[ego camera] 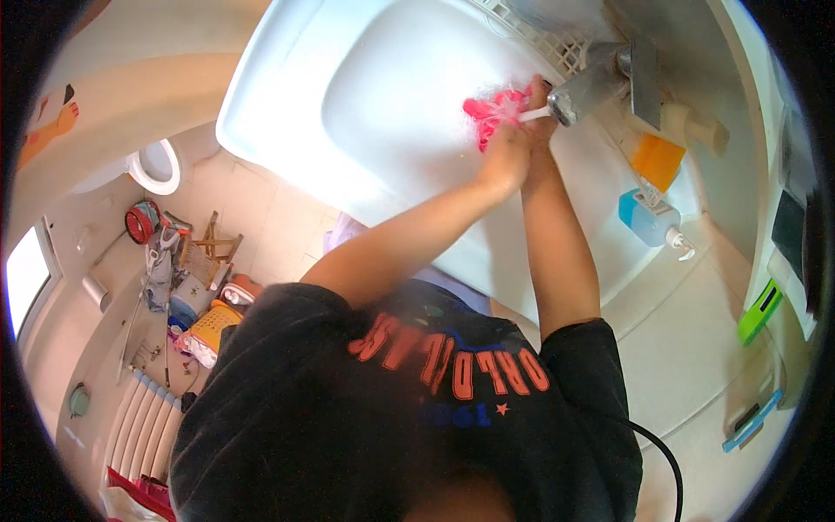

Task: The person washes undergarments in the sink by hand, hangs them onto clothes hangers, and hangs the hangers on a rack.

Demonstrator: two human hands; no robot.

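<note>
Bright pink, soft crumpled material, possibly a cloth, is bunched between my hands over the white sink basin. Water runs from the metal faucet onto it, and splashes blur its outline. My left hand grips the near side of the pink material, fingers curled. On the far side, my right hand is close under the spout and holds it too; the faucet and water partly hide this hand.
Right of the faucet are an orange block and a pump bottle of blue liquid. A white plastic lattice rack lines the sink's back. Behind to the left are a toilet, a wooden folding stool, a yellow basket and a radiator.
</note>
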